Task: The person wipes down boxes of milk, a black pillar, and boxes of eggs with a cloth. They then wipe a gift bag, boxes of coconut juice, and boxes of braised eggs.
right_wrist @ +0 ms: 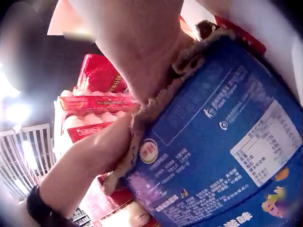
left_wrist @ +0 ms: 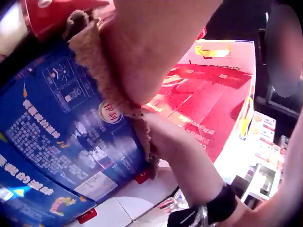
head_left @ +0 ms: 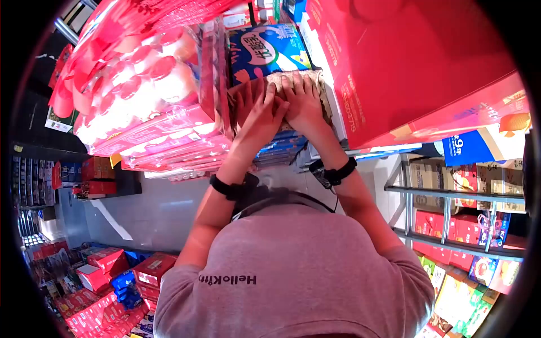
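Note:
In the head view my left hand (head_left: 260, 115) and right hand (head_left: 304, 104) lie side by side, fingers extended, on a tan cloth (head_left: 320, 84) with a rough edge. The cloth covers the near top of a blue printed box (head_left: 248, 62). Its edge (left_wrist: 90, 52) runs along the box (left_wrist: 61, 127) in the left wrist view, with my left hand (left_wrist: 147, 42) on top. The right wrist view shows my right hand (right_wrist: 142, 38) over the cloth edge (right_wrist: 163, 99), above the blue box side (right_wrist: 199, 142). Some fingertips are hidden in both wrist views.
Shiny red and white packages (head_left: 152, 79) are piled directly left of the blue box. A large red box (head_left: 417, 62) stands close on the right. Metal racks (head_left: 451, 194) with packaged goods stand at the lower right, and more red boxes (head_left: 107, 259) at the lower left.

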`<action>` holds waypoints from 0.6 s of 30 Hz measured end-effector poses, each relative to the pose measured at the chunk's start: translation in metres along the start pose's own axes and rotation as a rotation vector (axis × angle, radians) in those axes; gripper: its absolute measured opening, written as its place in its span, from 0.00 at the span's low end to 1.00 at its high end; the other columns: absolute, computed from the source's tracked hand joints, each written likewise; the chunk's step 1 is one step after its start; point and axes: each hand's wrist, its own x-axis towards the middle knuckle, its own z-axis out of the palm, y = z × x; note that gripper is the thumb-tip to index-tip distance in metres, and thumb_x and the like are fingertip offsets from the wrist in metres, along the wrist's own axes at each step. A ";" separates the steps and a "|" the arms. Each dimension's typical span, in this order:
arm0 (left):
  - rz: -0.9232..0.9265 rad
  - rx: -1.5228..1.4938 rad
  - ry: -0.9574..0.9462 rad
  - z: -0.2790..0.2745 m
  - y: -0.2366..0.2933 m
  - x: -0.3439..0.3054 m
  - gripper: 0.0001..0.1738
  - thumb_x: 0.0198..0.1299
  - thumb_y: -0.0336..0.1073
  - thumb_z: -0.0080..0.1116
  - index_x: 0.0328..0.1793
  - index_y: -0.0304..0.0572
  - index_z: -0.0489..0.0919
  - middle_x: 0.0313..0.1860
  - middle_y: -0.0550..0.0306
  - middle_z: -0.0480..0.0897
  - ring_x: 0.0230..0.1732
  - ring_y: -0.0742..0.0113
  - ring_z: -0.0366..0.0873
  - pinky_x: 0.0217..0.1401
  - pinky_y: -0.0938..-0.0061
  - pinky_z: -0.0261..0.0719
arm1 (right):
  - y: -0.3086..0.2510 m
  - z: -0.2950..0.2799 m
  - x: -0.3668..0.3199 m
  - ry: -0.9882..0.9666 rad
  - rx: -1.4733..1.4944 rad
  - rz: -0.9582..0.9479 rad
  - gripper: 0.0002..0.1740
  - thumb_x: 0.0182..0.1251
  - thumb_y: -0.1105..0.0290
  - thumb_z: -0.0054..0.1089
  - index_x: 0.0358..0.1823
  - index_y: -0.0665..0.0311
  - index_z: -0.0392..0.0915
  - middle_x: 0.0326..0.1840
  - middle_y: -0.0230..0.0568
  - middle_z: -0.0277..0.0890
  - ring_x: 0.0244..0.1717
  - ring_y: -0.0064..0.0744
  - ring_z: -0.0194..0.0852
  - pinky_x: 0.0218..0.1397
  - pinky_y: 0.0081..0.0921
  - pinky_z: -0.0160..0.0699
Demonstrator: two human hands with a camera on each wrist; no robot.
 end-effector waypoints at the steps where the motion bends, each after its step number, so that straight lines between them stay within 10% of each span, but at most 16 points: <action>1: 0.025 -0.021 -0.038 -0.002 0.001 -0.005 0.28 0.62 0.49 0.44 0.64 0.41 0.66 0.64 0.37 0.63 0.68 0.35 0.52 0.67 0.52 0.52 | -0.001 -0.002 -0.006 -0.028 -0.012 0.009 0.32 0.63 0.51 0.44 0.66 0.57 0.59 0.69 0.56 0.50 0.70 0.60 0.41 0.68 0.51 0.45; 7: 0.030 0.010 -0.167 -0.018 0.010 -0.025 0.28 0.61 0.49 0.46 0.65 0.48 0.66 0.69 0.47 0.59 0.70 0.37 0.49 0.66 0.38 0.42 | -0.013 -0.040 -0.045 -0.099 0.051 0.050 0.33 0.56 0.55 0.54 0.64 0.59 0.63 0.69 0.58 0.49 0.69 0.63 0.44 0.65 0.57 0.49; 18: 0.065 0.113 -0.042 0.006 -0.003 -0.018 0.27 0.58 0.48 0.47 0.63 0.52 0.69 0.65 0.36 0.61 0.65 0.29 0.54 0.66 0.39 0.47 | -0.007 -0.029 -0.026 0.181 0.185 0.018 0.26 0.57 0.58 0.57 0.56 0.60 0.72 0.66 0.67 0.52 0.65 0.72 0.48 0.66 0.50 0.55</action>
